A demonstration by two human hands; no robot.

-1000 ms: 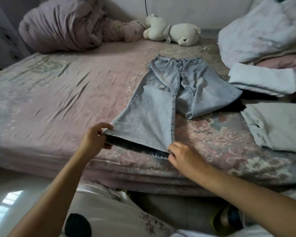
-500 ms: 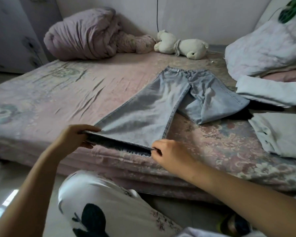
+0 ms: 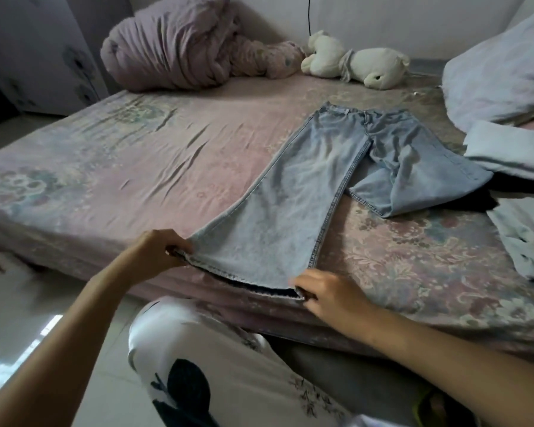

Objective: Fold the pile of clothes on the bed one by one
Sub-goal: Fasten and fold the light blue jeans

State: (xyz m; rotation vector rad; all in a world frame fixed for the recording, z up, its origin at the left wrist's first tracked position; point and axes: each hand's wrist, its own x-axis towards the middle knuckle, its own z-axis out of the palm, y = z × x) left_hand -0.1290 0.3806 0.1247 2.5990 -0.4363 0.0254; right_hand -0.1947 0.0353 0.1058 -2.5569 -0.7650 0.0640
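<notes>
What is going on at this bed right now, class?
A person is partway through folding a pair of light blue jeans spread on the bed. The left hand and right hand each pinch a corner of one leg's hem at the near edge of the mattress, pulling that leg straight. The other leg lies doubled back on itself. Pale folded clothes sit at the right, and a stuffed toy lies by the wall.

No writing, label, brand or number can be read anywhere, neither on the light blue denim jeans nor around them.
</notes>
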